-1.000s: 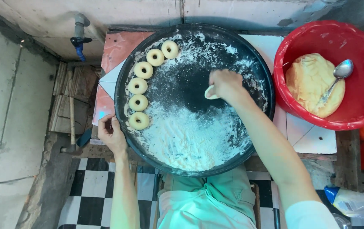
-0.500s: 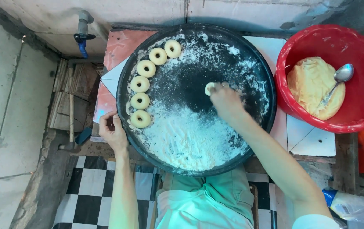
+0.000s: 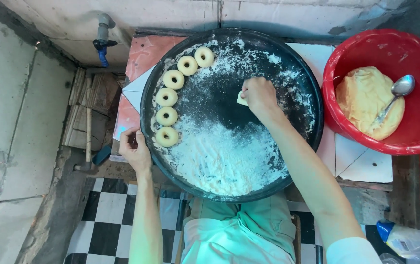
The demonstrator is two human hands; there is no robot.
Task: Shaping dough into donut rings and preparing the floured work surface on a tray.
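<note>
A large round black tray (image 3: pixel 312 122) dusted with white flour (image 3: pixel 224 156) sits in front of me. Several dough rings (image 3: pixel 167 97) lie in an arc along its left rim. My right hand (image 3: pixel 258 95) is near the tray's middle, fingers closed on a small piece of dough (image 3: pixel 241 99) pressed against the floured surface. My left hand (image 3: pixel 134 149) grips the tray's left edge, just below the lowest ring (image 3: pixel 167 136).
A red bowl (image 3: pixel 346 54) at the right holds a mound of dough (image 3: pixel 364 100) and a metal spoon (image 3: pixel 395 95). A tap (image 3: pixel 103 41) hangs on the wall at the upper left. A hammer (image 3: pixel 88 137) lies on wooden boards at the left. Checkered floor lies below.
My right hand has moved slightly over the tray's middle while holding the dough piece. The left hand stays on the rim.
</note>
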